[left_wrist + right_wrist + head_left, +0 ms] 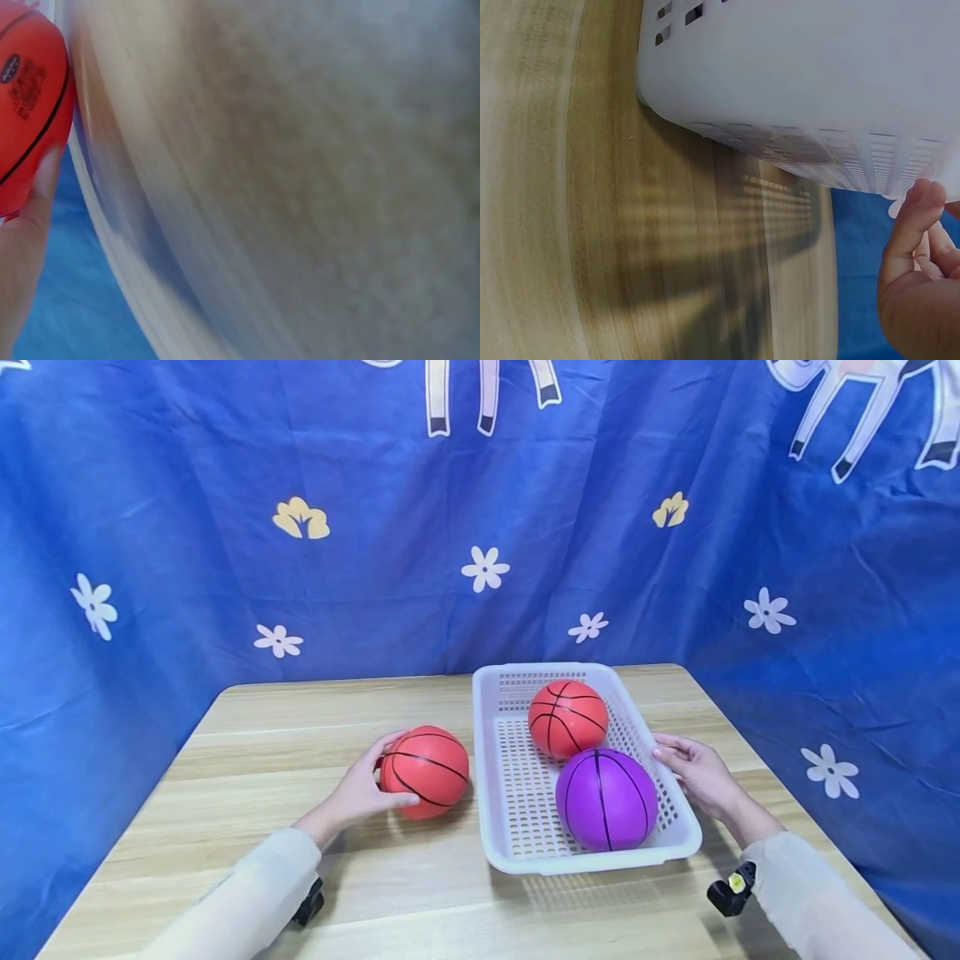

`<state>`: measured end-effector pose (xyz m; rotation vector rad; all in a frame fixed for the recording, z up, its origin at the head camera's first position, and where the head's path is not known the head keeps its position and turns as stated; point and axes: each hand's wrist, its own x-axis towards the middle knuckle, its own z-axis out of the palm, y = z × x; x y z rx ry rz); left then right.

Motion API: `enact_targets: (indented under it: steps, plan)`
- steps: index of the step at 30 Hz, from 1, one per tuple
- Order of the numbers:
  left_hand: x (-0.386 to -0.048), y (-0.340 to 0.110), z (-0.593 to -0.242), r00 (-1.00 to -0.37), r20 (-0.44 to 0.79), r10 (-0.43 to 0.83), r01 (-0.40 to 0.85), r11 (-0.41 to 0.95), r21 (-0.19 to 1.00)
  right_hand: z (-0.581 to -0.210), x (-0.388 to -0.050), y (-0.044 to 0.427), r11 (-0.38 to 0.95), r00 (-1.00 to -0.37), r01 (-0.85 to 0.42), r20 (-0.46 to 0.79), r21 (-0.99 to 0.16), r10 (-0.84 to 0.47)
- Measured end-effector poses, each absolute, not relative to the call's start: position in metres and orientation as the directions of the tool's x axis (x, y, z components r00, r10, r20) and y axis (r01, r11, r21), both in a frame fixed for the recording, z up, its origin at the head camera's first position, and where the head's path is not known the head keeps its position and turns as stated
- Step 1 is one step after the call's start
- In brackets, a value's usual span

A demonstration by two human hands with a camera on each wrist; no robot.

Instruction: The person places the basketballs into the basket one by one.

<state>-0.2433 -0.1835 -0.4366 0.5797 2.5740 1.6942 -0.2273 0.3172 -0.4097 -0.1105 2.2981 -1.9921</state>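
In the head view, my left hand [360,793] grips a red ball [431,772] with black lines, left of a white plastic basket [486,777]. The thumb lies on the near side of that ball and the fingers reach round its far side, partly hidden. The left wrist view catches the ball [30,105] and thumb at its left edge. Inside the basket sit a second red ball [567,718] and, nearer me, a purple ball [607,802]. My right hand [701,777] holds the basket's right rim, thumb on the edge; the right wrist view shows the basket's outer wall [802,67].
Both basket and loose ball are over a light wood-grain table [405,893]. A blue curtain [390,577] printed with flowers and animals hangs behind and along the sides. Small black devices, such as the one under the right sleeve [731,889], are worn on both wrists.
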Motion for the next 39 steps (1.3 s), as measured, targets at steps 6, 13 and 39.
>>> enact_targets:
  steps: [6, 13, 39]
  plan:
    - [-0.246, -0.192, -0.432, -0.938, 0.189, 0.289, 0.287, 0.348, 0.892, -0.409, -0.228, 0.317, 0.136, -0.992, 0.002, -0.02, -0.991, -0.127]
    - [-0.254, -0.2, -0.41, -0.925, 0.241, 0.295, 0.331, 0.308, 0.892, -0.41, -0.228, 0.317, 0.136, -0.992, 0.011, -0.028, -0.991, -0.122]
    - [-0.272, -0.158, -0.327, -0.861, 0.341, 0.377, 0.451, 0.254, 0.856, -0.409, -0.229, 0.317, 0.106, -0.991, 0.011, -0.025, -0.994, -0.134]
